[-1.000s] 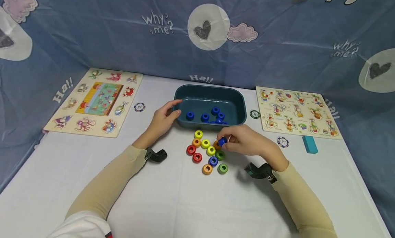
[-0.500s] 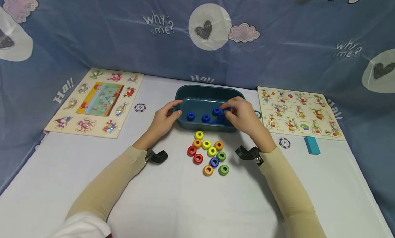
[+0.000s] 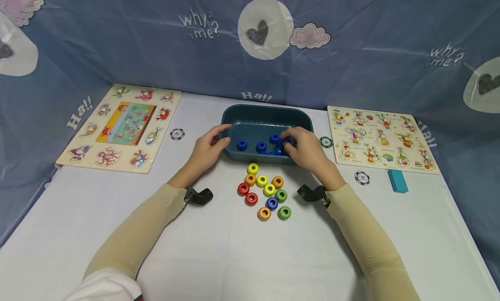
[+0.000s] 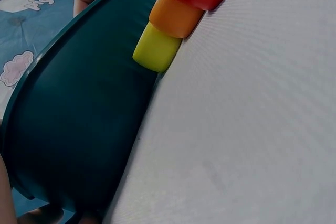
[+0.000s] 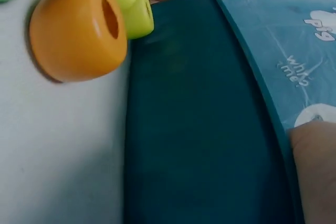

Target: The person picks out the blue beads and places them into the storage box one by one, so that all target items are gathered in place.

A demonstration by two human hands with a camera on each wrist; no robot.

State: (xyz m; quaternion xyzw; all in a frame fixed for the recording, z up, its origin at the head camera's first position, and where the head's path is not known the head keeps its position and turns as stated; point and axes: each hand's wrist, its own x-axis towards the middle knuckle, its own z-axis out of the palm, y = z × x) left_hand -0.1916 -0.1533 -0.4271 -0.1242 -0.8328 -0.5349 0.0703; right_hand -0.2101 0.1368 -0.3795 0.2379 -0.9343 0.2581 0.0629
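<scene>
Blue beads (image 3: pixel 261 147) lie in the dark green tub (image 3: pixel 250 129), and the right hand (image 3: pixel 306 148), which a second ago held one in front of it, is now inside, fingers curled about a bead; whether they pinch it I cannot tell. The left hand (image 3: pixel 206 150) grips the left end, thumb and forefinger apart. Mixed-colour loose beads (image 3: pixel 262 181) sit in front on the bench (image 3: pixel 203 253).

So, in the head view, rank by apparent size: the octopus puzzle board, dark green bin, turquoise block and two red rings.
1. Octopus puzzle board
2. Dark green bin
3. Turquoise block
4. Two red rings: they look alike, so not ranked
</scene>
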